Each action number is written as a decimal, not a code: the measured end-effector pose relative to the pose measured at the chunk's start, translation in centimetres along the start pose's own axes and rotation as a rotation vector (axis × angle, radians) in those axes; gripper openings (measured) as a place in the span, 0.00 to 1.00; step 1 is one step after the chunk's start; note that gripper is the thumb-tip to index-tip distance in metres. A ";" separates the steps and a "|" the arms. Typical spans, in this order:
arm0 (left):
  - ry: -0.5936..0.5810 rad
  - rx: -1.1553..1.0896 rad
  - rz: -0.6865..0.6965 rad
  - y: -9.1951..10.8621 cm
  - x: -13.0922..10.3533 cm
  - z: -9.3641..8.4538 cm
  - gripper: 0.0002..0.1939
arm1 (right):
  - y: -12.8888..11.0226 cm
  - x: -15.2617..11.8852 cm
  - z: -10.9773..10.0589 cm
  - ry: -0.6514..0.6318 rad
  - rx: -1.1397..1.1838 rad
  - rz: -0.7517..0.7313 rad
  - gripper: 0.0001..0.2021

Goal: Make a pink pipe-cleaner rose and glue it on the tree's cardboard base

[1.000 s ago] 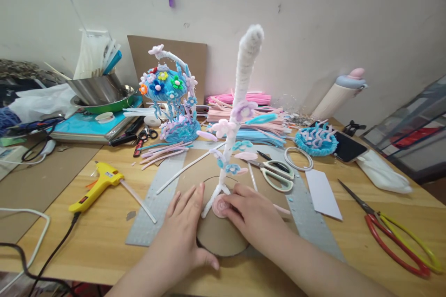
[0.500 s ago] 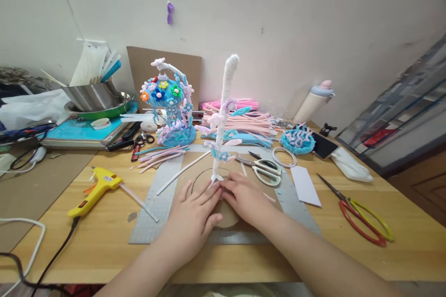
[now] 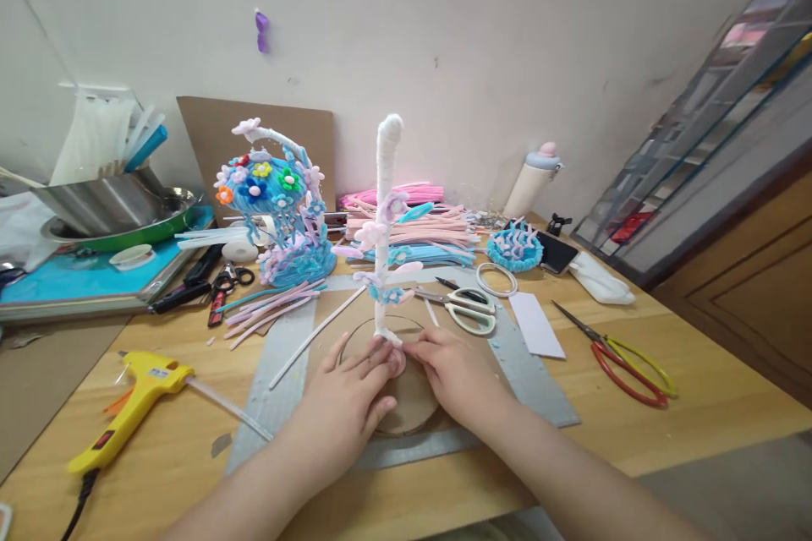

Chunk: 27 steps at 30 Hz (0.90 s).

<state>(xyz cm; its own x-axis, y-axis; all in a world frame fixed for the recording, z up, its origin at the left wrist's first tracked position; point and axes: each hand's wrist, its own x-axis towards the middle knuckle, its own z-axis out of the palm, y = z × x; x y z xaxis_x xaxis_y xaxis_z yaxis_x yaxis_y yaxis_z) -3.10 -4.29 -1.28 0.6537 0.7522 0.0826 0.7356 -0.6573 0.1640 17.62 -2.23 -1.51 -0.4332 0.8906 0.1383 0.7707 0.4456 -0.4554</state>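
A white wrapped stem [image 3: 384,165] stands upright, with pastel pipe-cleaner flowers and leaves along its lower half. At its bottom is a small white foot, with a pinkish round piece [image 3: 397,362] just in front. A cut circle shows in the brown cardboard [image 3: 412,410] beneath. My left hand [image 3: 352,389] lies over the near left of the foot, fingers stretched out and thumb apart. From the right, my right hand [image 3: 460,368] reaches to the foot with its fingertips touching there, the fingers only loosely bent. Neither hand wraps round the stem; the exact contact under the fingers is hidden.
A yellow glue gun [image 3: 136,406] lies at left. White-handled scissors [image 3: 470,311] and red-yellow scissors [image 3: 625,368] lie at right. A flowered blue ornament [image 3: 285,203], pipe-cleaner bundles [image 3: 412,228], a blue ring-shaped piece [image 3: 515,249] and a bottle [image 3: 531,184] stand behind.
The camera view has shifted, so most things appear farther left. Both hands stay at the stem's foot; the left fingers have drawn back slightly, and more of the foot and pinkish piece shows.
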 end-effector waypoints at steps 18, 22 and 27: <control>0.056 -0.070 -0.041 0.5 -0.3 0.8 0.26 | -1.3 0.5 -1.7 -0.023 -0.225 0.099 0.11; 0.026 -0.118 -0.058 0.5 -0.2 0.7 0.25 | -0.3 0.2 -2.8 0.035 -0.245 0.134 0.12; 0.038 -0.158 -0.098 0.5 -0.4 0.3 0.29 | -0.1 -0.2 -4.1 0.353 -0.271 0.017 0.09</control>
<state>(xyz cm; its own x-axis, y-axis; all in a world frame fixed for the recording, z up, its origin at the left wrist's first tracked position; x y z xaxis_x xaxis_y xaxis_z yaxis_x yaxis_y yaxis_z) -2.93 -4.97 -1.51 0.5706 0.8157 0.0952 0.7568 -0.5673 0.3248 19.48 -2.07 2.09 -0.2692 0.8535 0.4463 0.8917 0.3959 -0.2194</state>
